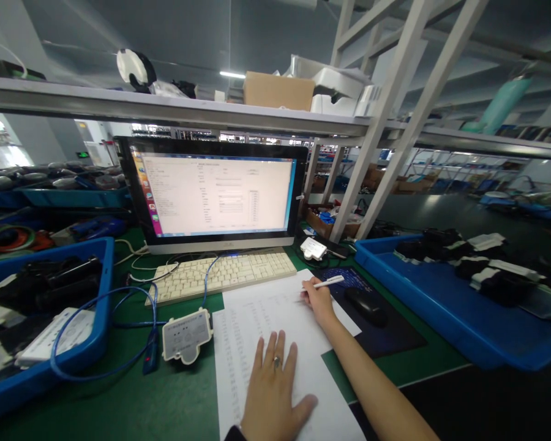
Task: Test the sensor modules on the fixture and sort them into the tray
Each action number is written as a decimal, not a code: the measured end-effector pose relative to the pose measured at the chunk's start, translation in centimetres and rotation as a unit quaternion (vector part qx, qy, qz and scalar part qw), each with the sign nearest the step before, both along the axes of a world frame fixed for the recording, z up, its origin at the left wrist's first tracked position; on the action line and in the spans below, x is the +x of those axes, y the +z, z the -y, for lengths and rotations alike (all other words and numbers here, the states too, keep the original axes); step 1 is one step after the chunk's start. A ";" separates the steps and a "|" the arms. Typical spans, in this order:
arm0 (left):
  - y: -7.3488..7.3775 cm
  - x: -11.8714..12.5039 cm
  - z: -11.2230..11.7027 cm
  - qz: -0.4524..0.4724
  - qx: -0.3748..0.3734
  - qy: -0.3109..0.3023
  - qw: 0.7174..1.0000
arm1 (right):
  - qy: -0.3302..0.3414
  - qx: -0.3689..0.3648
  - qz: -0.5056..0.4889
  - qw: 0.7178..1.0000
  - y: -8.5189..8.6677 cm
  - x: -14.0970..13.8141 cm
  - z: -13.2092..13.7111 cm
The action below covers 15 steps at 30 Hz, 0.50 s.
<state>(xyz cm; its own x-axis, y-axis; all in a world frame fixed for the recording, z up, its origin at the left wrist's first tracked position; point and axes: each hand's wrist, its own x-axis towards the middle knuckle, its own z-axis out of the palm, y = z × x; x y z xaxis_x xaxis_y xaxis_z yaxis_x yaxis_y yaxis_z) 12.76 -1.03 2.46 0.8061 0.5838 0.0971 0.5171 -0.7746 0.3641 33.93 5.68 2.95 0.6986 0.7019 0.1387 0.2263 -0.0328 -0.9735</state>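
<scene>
My left hand [273,386] lies flat with fingers spread on a white sheet of paper [252,318] printed with rows of small text, near its lower half. A ring sits on one finger. My right hand [318,299] is closed around a white pen [329,282] and rests on the sheet's upper right edge, the pen tip touching the paper. A cream keyboard [220,274] lies just beyond the paper, below a lit monitor [215,195].
A small white device [186,335] on a blue cable [119,331] sits left of the paper. A black mouse [366,306] rests on a dark pad to the right. Blue trays [441,306] [101,294] of black and white parts flank both sides. A shelf [165,110] runs overhead.
</scene>
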 end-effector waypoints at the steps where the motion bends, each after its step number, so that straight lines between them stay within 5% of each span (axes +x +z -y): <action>1: 0.3 0.1 -0.2 -0.009 -0.008 0.001 1.000 | 0.003 -0.010 -0.005 1.000 0.1 0.3 0.0; 9: 1.5 0.9 -3.3 -0.038 0.010 -0.019 0.999 | -0.026 -0.128 0.071 0.989 1.0 2.7 1.2; 15: 1.7 -3.8 -3.9 0.039 0.241 0.053 0.968 | -0.002 -0.224 0.158 0.962 1.1 3.4 2.3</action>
